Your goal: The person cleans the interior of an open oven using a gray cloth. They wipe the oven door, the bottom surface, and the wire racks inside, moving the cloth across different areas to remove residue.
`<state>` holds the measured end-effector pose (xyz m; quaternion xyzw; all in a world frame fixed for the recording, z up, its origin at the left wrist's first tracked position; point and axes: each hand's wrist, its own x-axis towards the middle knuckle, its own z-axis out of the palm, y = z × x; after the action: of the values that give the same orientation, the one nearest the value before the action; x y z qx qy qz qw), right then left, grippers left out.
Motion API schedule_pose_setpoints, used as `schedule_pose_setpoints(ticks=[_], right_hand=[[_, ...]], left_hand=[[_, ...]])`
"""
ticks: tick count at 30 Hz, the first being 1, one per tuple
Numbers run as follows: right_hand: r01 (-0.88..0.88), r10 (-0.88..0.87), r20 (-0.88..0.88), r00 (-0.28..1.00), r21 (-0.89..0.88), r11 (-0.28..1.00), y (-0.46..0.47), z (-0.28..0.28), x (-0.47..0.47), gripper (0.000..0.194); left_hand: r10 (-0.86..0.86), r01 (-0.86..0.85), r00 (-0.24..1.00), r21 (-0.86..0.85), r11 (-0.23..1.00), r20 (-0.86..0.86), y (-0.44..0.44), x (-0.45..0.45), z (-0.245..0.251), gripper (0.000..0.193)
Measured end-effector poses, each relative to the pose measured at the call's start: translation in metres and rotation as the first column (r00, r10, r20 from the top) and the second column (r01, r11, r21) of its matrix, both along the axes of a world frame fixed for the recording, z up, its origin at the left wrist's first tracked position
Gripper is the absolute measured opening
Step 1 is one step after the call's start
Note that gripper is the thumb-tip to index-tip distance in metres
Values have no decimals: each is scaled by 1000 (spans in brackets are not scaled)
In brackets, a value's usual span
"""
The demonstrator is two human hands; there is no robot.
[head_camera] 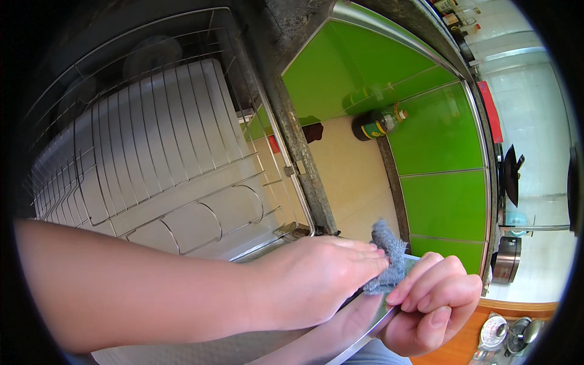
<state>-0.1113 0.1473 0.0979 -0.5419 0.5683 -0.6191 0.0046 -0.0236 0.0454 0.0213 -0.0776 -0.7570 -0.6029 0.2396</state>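
Note:
My left hand (pixel 319 278) reaches across from the left side, its fingers pressing a grey-blue cloth (pixel 388 260) against the upper edge of a shiny drawer front (pixel 328 333). The cloth is bunched and partly hidden under the fingertips. Just right of it, my right hand (pixel 433 301) has its fingers curled over the drawer front's metal-trimmed edge, with the thumb below. A reflection of skin shows on the glossy panel. Behind the left forearm lies a pull-out wire basket (pixel 175 137) over a pale tray (pixel 191 96).
A dark stone-like frame (pixel 310 173) borders the basket. Beyond stand green cabinet doors (pixel 438 137) and a large bottle (pixel 376 125) on the beige floor (pixel 356 169). A counter at right carries a wok (pixel 512 175) and a metal appliance (pixel 507 259). Utensils (pixel 511 335) lie at lower right.

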Motion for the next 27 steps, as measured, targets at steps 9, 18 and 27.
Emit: schedule_pose_setpoints(ticks=[9, 18, 27], right_hand=[[5, -5, 12, 1000, -3, 1000, 0, 0, 2, 27], [7, -6, 52, 999, -28, 1000, -2, 2, 5, 28], [-59, 115, 154, 981, -331, 942, 6, -3, -21, 38]], left_hand=[[-104, 135, 986, -263, 955, 129, -14, -33, -6, 37], [-138, 164, 983, -237, 958, 123, -20, -15, 2, 35], [-72, 77, 996, -121, 990, 48, -7, -4, -8, 32]])
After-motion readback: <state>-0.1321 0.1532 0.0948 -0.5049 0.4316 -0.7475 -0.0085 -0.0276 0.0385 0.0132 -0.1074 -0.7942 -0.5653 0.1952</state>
